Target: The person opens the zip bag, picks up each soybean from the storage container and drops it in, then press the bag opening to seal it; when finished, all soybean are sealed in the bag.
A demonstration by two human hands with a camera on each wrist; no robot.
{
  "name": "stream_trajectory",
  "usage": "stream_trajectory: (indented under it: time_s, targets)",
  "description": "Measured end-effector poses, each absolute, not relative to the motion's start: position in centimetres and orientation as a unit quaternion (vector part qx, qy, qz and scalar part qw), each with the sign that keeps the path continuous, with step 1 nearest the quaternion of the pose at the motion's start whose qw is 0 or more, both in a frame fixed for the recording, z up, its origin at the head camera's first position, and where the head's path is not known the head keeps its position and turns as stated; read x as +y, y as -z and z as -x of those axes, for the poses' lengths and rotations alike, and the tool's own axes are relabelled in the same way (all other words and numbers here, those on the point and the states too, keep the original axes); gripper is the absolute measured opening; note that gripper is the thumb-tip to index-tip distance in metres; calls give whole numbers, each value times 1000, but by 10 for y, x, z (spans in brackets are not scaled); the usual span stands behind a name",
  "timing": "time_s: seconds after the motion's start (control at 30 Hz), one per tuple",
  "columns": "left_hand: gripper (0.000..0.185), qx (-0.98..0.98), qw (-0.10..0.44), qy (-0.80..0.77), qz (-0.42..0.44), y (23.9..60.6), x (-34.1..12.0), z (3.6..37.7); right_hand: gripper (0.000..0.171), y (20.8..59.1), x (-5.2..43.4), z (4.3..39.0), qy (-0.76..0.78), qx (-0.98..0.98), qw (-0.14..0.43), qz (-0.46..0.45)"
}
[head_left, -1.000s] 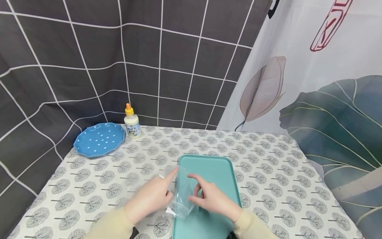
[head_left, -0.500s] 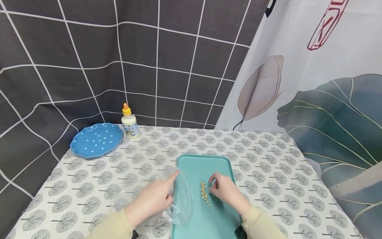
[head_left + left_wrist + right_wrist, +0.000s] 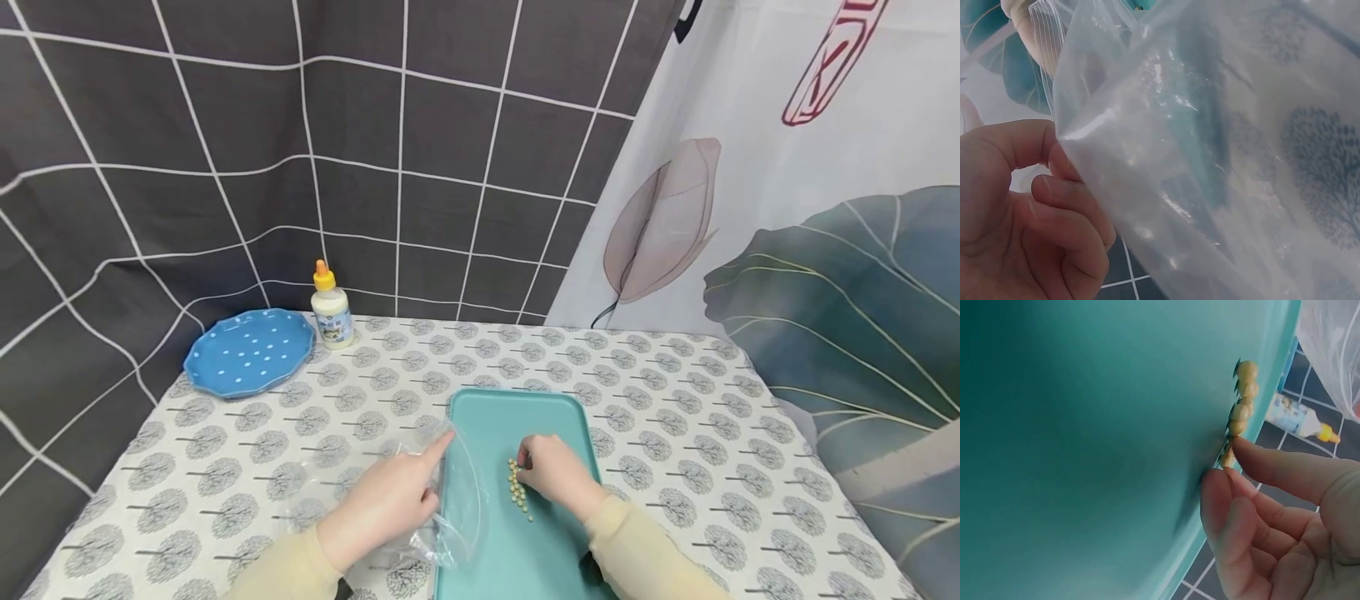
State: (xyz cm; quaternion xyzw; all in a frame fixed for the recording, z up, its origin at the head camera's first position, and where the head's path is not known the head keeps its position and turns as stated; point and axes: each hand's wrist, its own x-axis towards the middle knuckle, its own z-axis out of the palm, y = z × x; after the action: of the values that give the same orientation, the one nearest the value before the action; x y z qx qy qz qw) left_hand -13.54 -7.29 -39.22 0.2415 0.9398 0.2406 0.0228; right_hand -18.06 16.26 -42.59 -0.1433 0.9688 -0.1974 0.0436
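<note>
A clear zip-lock bag (image 3: 461,508) lies partly over the left edge of the teal tray (image 3: 517,558). My left hand (image 3: 393,496) holds the bag by its edge, index finger stretched along its mouth; in the left wrist view the plastic (image 3: 1166,144) fills most of the picture. Pale yellow beans, like soybeans (image 3: 517,493), lie in a small loose row on the tray. My right hand (image 3: 557,471) is at the upper part of that row. In the right wrist view its thumb and fingertips pinch a bean (image 3: 1227,457), with other beans (image 3: 1246,370) alongside.
A blue dotted plate (image 3: 250,352) and a white glue bottle (image 3: 333,312) with a yellow cap stand at the back left. The tree-print tablecloth (image 3: 675,500) covers the table. A dark grid curtain (image 3: 360,150) hangs behind.
My right hand has moved from the bag's mouth rightward to the beans, and its fingers have come in on the row. My left hand stays nearly in place with the bag.
</note>
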Motion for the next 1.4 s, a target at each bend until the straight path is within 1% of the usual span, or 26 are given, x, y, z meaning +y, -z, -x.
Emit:
stream_trajectory:
  time_s: [0.2, 0.43, 0.7, 0.83, 1.0, 1.3, 1.4]
  targets:
    - [74, 939, 20, -244, -240, 392, -73, 135, 20, 425, 162, 181, 189, 970, 45, 148]
    - [74, 939, 30, -244, -240, 392, -73, 136, 11, 419, 166, 176, 233, 960, 43, 149]
    - [75, 939, 37, -250, -235, 390, -71, 137, 5, 404, 159, 161, 323, 924, 60, 195]
    - [76, 938, 50, -250, -235, 388, -68, 135, 3, 399, 149, 153, 339, 914, 52, 218]
    - [76, 936, 41, -250, -242, 388, -67, 135, 4, 399, 141, 151, 329, 912, 37, 240]
    - [77, 936, 34, -248, -247, 389, -67, 136, 3, 404, 149, 154, 341, 912, 40, 223]
    - [76, 935, 34, -251, -248, 389, -67, 135, 5, 408, 154, 157, 333, 918, 41, 211]
